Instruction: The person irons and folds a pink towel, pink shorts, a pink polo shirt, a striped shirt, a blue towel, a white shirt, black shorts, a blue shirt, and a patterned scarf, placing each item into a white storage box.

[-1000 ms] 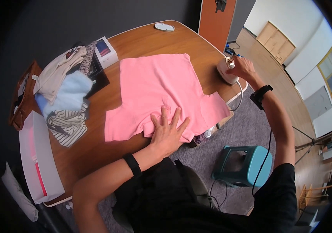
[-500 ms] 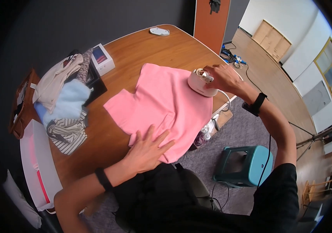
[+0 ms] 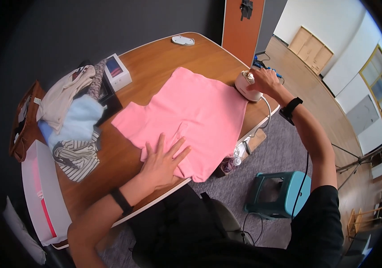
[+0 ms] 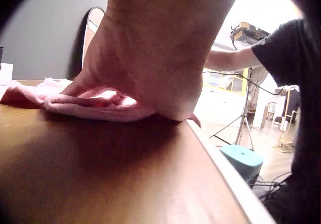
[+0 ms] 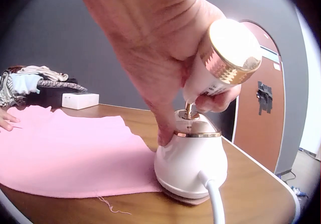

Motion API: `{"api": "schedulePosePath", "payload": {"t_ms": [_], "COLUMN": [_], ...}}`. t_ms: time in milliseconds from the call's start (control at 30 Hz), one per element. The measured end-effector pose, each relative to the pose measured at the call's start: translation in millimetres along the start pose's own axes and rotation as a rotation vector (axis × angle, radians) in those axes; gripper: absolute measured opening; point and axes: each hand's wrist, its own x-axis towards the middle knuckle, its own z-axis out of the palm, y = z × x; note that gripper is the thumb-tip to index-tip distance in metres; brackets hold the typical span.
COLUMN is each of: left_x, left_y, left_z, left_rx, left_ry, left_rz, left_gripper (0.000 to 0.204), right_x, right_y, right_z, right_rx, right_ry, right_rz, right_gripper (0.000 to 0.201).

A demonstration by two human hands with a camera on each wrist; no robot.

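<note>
A pink T-shirt (image 3: 200, 111) lies spread over the wooden table (image 3: 110, 165), with some wrinkles near its lower edge. My left hand (image 3: 160, 166) rests on that near edge with its fingers spread. In the left wrist view, bunched pink cloth (image 4: 95, 107) shows beneath the palm. At the shirt's right edge my right hand (image 3: 264, 81) grips a small white iron (image 5: 190, 158) with gold trim by its handle. The iron's base stands low at the cloth's border, and a white cord (image 5: 215, 201) runs from its back. A loose pink thread (image 5: 113, 206) trails beside the hem.
Folded clothes (image 3: 77, 118) are piled on the left, beside a white box (image 3: 118, 73), a brown bag (image 3: 26, 120) and a white bin (image 3: 43, 192). A white pad (image 3: 183, 40) lies at the far edge. Below right stand bottles (image 3: 231, 164) and a teal stool (image 3: 278, 194).
The iron moved left onto the shirt, then back right to its edge. The shirt has turned and shifted on the table. My left hand slid left and toward me, still on the cloth.
</note>
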Motion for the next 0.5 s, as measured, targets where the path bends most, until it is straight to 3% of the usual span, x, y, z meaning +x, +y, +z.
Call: {"api": "schedulePosePath", "payload": {"t_ms": [100, 200, 267, 367, 400, 467, 500], "left_x": [23, 49, 63, 70, 68, 59, 51], "left_y": [-13, -32, -38, -48, -45, -37, -27], "left_z": [2, 0, -6, -12, -9, 3, 4], "left_rx": [0.046, 0.041, 0.046, 0.014, 0.107, 0.292, 0.253], "left_ry": [0.007, 0.018, 0.006, 0.026, 0.119, 0.295, 0.299], "left_rz": [0.039, 0.092, 0.119, 0.147, 0.166, 0.199, 0.25], "left_gripper": [0.103, 0.1, 0.1, 0.09, 0.086, 0.079, 0.072], "right_x": [9, 6, -1, -19, -24, -35, -42], "right_y": [18, 30, 22, -3, -12, -37, -49], "right_z": [8, 9, -9, -35, -40, -63, -68], "right_rx": [-0.015, -0.05, 0.036, 0.061, 0.074, 0.081, 0.089], "right_ry": [-0.022, 0.073, 0.056, 0.123, 0.139, 0.008, -0.062], "right_rz": [0.078, 0.104, 0.126, 0.018, -0.013, -0.027, -0.036], "right_gripper": [0.053, 0.062, 0.065, 0.059, 0.059, 0.062, 0.064]}}
